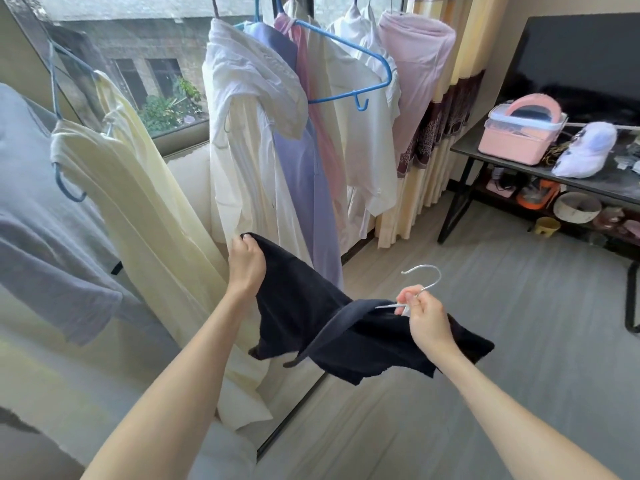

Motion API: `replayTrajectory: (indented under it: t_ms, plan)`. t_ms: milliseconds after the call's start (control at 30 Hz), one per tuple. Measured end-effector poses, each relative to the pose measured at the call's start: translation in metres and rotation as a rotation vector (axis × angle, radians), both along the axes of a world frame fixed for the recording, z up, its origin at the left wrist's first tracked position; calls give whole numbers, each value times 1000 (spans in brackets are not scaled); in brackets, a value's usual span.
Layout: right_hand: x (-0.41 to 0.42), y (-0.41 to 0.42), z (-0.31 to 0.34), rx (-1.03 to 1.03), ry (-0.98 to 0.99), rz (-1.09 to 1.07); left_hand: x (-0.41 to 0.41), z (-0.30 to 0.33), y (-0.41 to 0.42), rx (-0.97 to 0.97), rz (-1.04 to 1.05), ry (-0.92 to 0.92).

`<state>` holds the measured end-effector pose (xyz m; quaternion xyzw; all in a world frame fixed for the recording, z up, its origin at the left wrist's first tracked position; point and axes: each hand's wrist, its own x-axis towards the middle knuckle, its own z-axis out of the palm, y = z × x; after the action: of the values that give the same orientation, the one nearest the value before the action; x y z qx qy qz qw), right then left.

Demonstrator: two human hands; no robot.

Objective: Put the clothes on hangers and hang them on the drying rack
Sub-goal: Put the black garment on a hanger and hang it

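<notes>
1. The left hand (245, 261) is clenched on one edge of a dark garment (311, 306), lifting that edge higher than the rest.
2. The right hand (424, 318) pinches the neck of a pale hanger (420, 280), its hook curving up above the fingers; the hanger's arm runs into the dark garment's opening.
3. The garment stretches between the two hands and sags below the right wrist.
4. Beyond the left hand hang a cream garment (145, 209) and a white shirt (242, 133), already on hangers.
5. Above and between the hands, a blue hanger (349, 64) holds more clothes.
6. Far beyond the right hand, a pink box (519, 133) sits on a dark table (588, 178).
</notes>
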<state>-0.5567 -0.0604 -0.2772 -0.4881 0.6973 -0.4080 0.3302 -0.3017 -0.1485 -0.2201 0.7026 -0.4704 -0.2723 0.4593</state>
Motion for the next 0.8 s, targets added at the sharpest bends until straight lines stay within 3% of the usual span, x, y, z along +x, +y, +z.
replayTrajectory:
  t_ms: [133, 200, 333, 433, 567, 667, 800]
  plan:
    - [1, -10, 7, -110, -325, -281, 8, -9, 2, 94, -32, 55]
    - [-1, -11, 6, -91, -374, -277, 16, -19, 3, 169, -16, 35]
    - [6, -6, 5, -63, -241, -119, 25, -40, 9, 262, -17, -134]
    - [12, -8, 7, -84, -167, -51, 12, -41, 20, 36, -104, -344]
    - [19, -11, 17, -77, -87, 38, -21, -33, 38, -234, -509, -576]
    - [25, -12, 28, -107, -34, 80, -52, -34, 49, -86, -852, -764]
    - [28, -7, 32, -243, 113, 100, -65, -44, 46, -36, -772, -569]
